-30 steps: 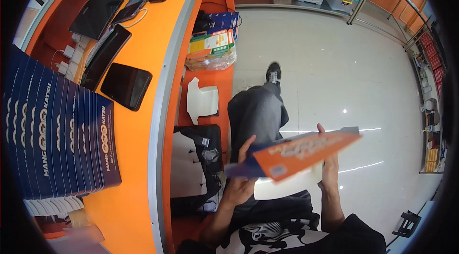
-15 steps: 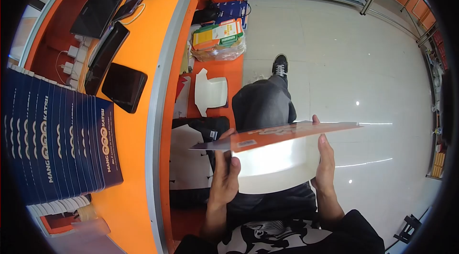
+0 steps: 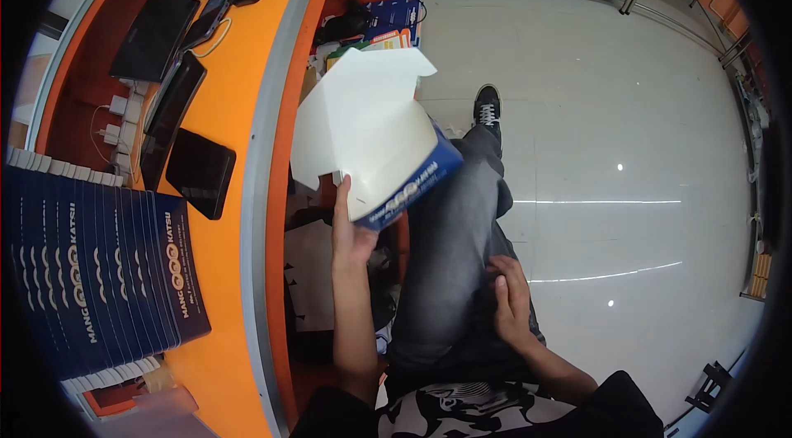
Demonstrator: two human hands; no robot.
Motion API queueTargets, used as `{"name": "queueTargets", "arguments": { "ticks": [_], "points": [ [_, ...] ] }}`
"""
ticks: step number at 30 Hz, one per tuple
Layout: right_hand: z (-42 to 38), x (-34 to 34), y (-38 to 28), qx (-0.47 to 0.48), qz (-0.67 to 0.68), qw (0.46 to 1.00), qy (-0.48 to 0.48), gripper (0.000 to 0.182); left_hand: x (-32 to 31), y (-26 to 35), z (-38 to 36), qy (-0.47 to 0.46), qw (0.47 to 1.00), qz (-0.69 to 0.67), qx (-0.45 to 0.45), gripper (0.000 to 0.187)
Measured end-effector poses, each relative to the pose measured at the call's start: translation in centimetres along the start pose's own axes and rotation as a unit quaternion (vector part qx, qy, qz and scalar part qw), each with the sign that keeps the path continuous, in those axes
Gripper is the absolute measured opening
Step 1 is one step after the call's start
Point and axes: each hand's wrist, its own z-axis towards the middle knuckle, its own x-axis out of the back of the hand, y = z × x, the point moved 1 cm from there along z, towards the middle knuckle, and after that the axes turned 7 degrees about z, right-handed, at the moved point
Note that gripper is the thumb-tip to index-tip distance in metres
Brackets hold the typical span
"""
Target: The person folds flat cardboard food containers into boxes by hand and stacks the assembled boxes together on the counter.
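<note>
Right of the tabletop [image 3: 224, 273], left hand [image 3: 353, 242] is holding the open box [image 3: 384, 137] near-side, grip part-closed; light card likely creasing, needing base support; right hand [image 3: 513, 306] is curling loosely, empty.

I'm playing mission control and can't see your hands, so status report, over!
Left hand holding open box. Right hand by the leg, nothing seen in it. Orange counter looks close beside box.

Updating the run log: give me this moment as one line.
left hand: holding open box; right hand: looks empty, near thigh; counter: blue cartons, dark tablet
</note>
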Motion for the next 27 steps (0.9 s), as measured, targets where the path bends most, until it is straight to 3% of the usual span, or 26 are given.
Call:
{"name": "queueTargets", "arguments": {
  "ticks": [3, 8, 10, 11, 13, 17, 20, 23, 27],
  "points": [
    [0.7, -0.3, 0.2, 0.010, -0.006, 1.000, 0.013, 0.027, 1.9, -0.9, 5.5, 0.036, 0.997, -0.074, -0.011, 0.064],
    [1.4, -0.2, 1.2, 0.005, -0.034, 0.999, 0.019, 0.024, 10.9, -7.4, 19.4, 0.122, 0.979, -0.154, -0.057, 0.063],
    [1.8, -0.2, 1.4, 0.013, -0.037, 0.999, 0.027, 0.025, 11.9, -8.8, 21.7, 0.262, 0.953, -0.095, -0.120, 0.063],
    [1.9, -0.2, 1.6, 0.023, -0.039, 0.998, 0.036, 0.026, 11.8, -9.3, 22.4, 0.262, 0.953, -0.094, -0.118, 0.063],
    [2.1, -0.2, 1.6, 0.010, -0.042, 0.998, 0.043, 0.031, 11.8, -10.2, 23.3, 0.409, 0.902, -0.052, -0.126, 0.075],
    [2.8, -0.3, 1.8, -0.004, -0.054, 0.997, 0.052, 0.039, 13.8, -12.9, 26.0, 0.412, 0.904, -0.066, -0.094, 0.086],
    [3.1, -0.5, 2.0, -0.016, -0.070, 0.996, 0.055, 0.039, 15.4, -15.1, 28.2, 0.381, 0.904, -0.143, -0.131, 0.090],
    [3.7, -0.6, 2.3, 0.013, -0.107, 0.993, 0.047, 0.039, 13.0, -15.1, 27.2, 0.425, 0.888, -0.120, -0.129, 0.095],
    [3.9, -0.9, 2.1, -0.016, -0.111, 0.993, 0.044, 0.032, 12.8, -15.8, 27.5, 0.363, 0.909, -0.133, -0.156, 0.104]
  ]
}}
